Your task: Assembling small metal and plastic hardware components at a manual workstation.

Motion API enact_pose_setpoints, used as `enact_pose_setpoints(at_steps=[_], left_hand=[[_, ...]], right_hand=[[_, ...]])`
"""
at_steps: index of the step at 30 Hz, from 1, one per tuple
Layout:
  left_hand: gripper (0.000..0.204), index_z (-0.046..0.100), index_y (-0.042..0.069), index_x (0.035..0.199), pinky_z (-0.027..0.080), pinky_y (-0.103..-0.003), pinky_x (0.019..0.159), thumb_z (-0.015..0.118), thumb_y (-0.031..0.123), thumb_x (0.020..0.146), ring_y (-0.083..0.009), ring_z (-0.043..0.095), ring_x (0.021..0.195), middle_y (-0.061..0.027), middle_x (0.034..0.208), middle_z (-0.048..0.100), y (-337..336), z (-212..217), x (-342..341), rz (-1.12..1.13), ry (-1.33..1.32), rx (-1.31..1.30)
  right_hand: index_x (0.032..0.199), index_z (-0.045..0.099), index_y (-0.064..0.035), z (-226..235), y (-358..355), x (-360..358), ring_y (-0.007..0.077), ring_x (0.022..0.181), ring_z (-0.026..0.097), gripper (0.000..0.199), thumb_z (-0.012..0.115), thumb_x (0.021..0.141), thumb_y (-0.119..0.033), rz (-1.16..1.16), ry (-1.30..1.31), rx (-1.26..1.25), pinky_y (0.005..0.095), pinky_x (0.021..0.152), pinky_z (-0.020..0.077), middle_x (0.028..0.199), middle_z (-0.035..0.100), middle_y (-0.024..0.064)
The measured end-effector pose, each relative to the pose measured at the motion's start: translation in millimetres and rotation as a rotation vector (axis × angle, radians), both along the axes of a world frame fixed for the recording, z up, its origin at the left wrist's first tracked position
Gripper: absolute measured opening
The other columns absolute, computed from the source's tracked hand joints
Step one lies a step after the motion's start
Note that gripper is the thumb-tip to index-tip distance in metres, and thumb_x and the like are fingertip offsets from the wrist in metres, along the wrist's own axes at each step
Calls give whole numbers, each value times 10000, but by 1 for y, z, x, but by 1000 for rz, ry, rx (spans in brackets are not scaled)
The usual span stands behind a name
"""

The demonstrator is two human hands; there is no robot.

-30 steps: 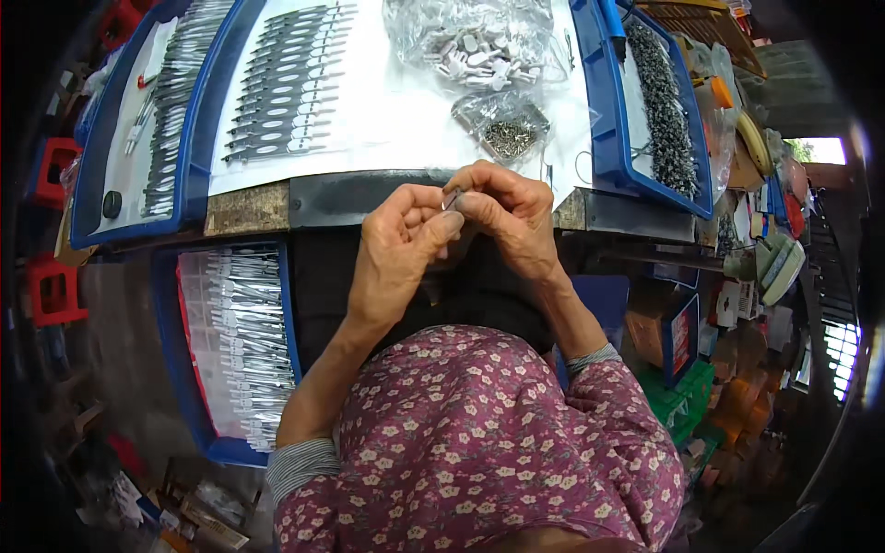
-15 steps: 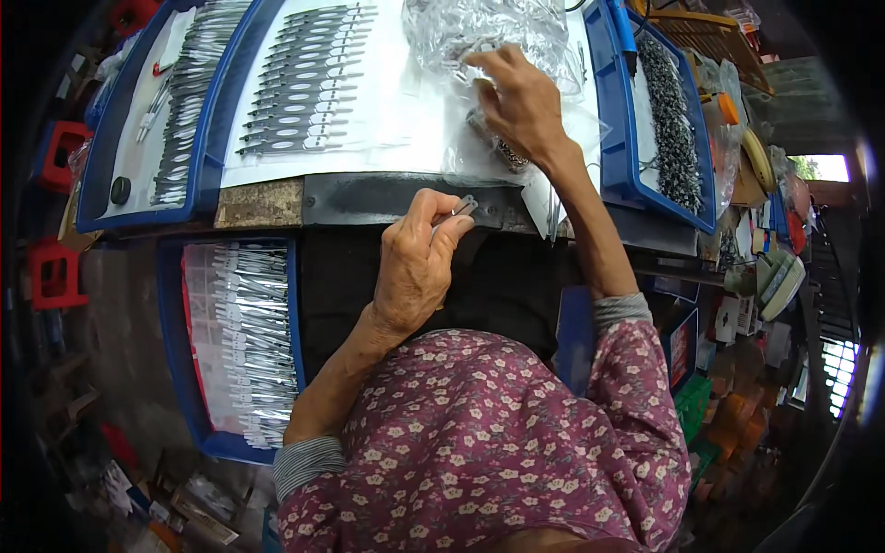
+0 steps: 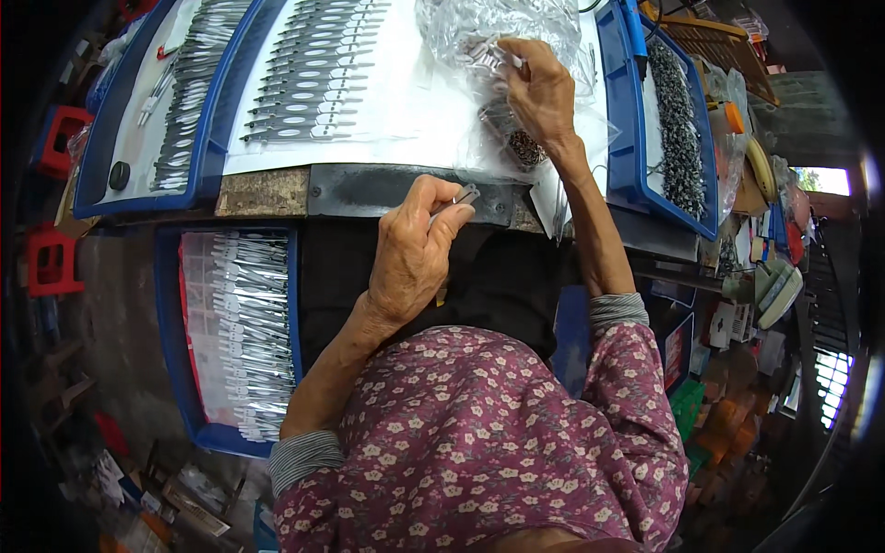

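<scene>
My left hand (image 3: 413, 251) pinches a small flat metal part (image 3: 464, 195) between thumb and fingers, just below the table's dark front edge (image 3: 369, 189). My right hand (image 3: 542, 88) reaches forward into a clear plastic bag (image 3: 489, 32) of small metal pieces and holds one small pale piece (image 3: 505, 57) at its fingertips. A smaller bag of dark tiny parts (image 3: 521, 143) lies right under that wrist. Rows of finished grey metal pieces (image 3: 309, 78) lie on the white sheet to the left.
A blue tray (image 3: 189, 184) at the far left holds more metal pieces. Another blue tray (image 3: 636, 175) at the right holds dark small parts. A low blue bin (image 3: 175, 369) of shiny metal pieces stands beside my left knee. Red stools (image 3: 51, 263) and cluttered boxes surround.
My hands, together a second ago over the table edge, have separated. The right hand went forward into the clear bag; the left stayed low with the metal part.
</scene>
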State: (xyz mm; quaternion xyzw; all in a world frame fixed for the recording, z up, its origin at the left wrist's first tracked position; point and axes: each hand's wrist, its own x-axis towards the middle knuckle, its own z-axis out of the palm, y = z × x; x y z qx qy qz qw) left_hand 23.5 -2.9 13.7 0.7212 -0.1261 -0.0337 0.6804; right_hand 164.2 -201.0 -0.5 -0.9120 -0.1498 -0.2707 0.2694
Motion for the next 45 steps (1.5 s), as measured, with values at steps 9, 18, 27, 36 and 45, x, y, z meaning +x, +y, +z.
enact_pose_setpoints(at_steps=[9,18,27,36,45], left_hand=[[138,530,-12,982,391,-185,602,549,69,873,-50,462,676,-4,788,547,4,4,1,25,-43,-164],[113,523,-21,945,455,-204,638,553,52,864,-78,559,746,-63,819,606,-2,4,1,-61,26,-303],[105,514,-11,924,453,-230,618,556,55,855,-101,570,703,-53,769,593,4,6,1,-54,13,-144],[112,489,-4,864,456,-350,555,578,38,811,-312,613,673,-158,731,588,2,2,0,-7,-156,104],[100,502,-8,888,441,-313,564,561,44,826,-229,570,659,-124,736,574,4,-2,-1,-27,-217,204]], right_hand=[[992,586,-15,45,35,-88,96,680,509,239,616,801,-156,276,707,586,220,594,411,870,587,31],[1020,527,25,33,33,-130,93,777,555,254,624,810,-78,506,1080,792,225,679,467,863,569,34],[972,604,3,23,23,-129,79,670,570,219,654,771,-68,377,782,1004,190,571,456,845,628,62],[990,576,30,15,25,-131,124,744,592,266,664,763,-78,444,677,1172,210,585,463,939,607,127],[992,569,36,13,27,-138,130,742,601,262,657,774,-78,435,693,1165,205,583,472,945,607,148]])
